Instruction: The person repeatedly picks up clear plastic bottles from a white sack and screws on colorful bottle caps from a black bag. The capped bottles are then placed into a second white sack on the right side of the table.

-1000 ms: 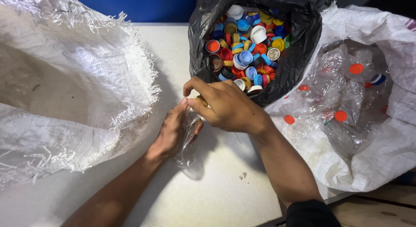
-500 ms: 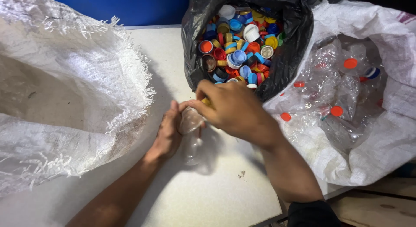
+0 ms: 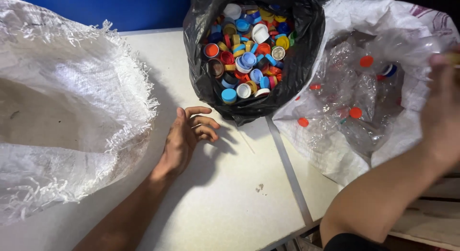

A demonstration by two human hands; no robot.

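White tabletop (image 3: 225, 203), three bags across it, my two hands over it.

On the left gapes one empty woven sack (image 3: 72, 102); my left hand (image 3: 184, 138) rests open, holding nothing, beside one black bag (image 3: 201, 83) heaped with coloured caps (image 3: 247, 49), too many to count. One white sack of clear bottles (image 3: 354, 107) sits right, where my right hand (image 3: 443, 112) is blurred; I cannot tell its grip.

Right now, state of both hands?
Left hand: empty, fingers loosely curled, resting on the white table.
Right hand: blurred at the frame edge over the white sack of clear bottles; cannot tell if it holds anything.
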